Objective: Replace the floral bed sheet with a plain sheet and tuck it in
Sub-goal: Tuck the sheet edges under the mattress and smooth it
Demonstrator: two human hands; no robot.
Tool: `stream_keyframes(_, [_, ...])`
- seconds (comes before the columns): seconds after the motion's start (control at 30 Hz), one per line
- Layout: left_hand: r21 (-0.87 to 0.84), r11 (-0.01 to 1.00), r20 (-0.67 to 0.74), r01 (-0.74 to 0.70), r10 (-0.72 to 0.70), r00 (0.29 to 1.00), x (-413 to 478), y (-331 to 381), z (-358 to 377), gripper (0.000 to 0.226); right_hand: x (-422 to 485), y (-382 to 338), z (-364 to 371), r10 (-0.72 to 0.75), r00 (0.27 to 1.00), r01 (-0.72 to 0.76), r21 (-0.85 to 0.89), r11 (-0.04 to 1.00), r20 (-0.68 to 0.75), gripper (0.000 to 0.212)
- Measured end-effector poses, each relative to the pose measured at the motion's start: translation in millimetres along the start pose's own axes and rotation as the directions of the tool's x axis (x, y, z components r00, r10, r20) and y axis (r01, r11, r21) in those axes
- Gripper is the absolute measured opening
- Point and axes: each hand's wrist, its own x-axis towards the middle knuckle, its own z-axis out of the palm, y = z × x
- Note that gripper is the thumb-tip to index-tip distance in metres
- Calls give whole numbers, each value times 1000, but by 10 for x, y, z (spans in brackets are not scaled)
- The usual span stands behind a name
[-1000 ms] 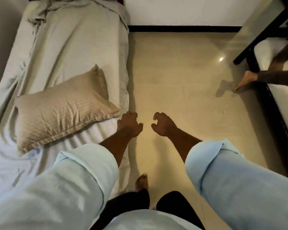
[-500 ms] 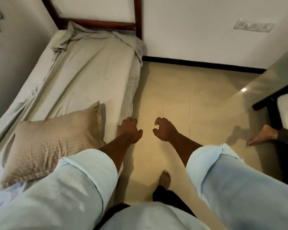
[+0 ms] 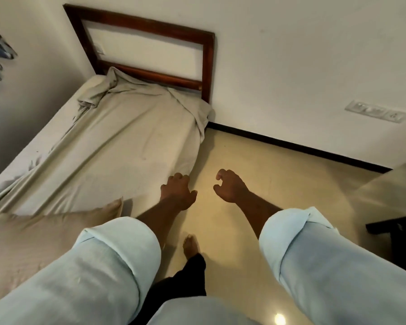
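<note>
Beside plain sheet (image 3: 117,146) | left hand (image 3: 177,194) loosely curled, fingertips hidden | right hand (image 3: 230,186) loosely curled, empty | pillow (image 3: 33,235) cut off

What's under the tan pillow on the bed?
The pillow lies on the wrinkled plain sheet, which shows past its far edge. Whatever else is beneath it is covered, so I cannot tell.

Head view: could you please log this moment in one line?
plain sheet: rumpled at headboard | left hand: empty, near sheet edge | right hand: empty, over floor
</note>
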Motion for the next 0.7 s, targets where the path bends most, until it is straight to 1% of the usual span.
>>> stream_keyframes(0.13, [-55, 998, 0, -9, 9, 1000, 925, 118, -355, 56, 924, -66, -416, -9, 1000, 9, -16, 1000, 6, 34])
stream_keyframes(0.33, [-41, 999, -9, 11, -11, 1000, 2140, 168, -933, 54, 2221, -329, -1008, -49, 999, 49, -6, 999, -21, 37])
stream_keyframes(0.53, [-49, 995, -10, 90, -91, 996, 3279, 156, -1275, 54, 3472, -426, -1336, -108, 991, 111, -33, 993, 72, 39])
stream_keyframes(0.63, [-97, 981, -22, 168, -171, 985, 3919, 170, -1364, 54, 4263, -453, -1494, -175, 974, 187, -78, 979, 143, 36])
stream_keyframes(0.7, [-124, 970, -30, 207, -212, 977, 4225, 197, -1425, 54, 4676, -493, -1603, -189, 965, 210, -98, 973, 183, 35])
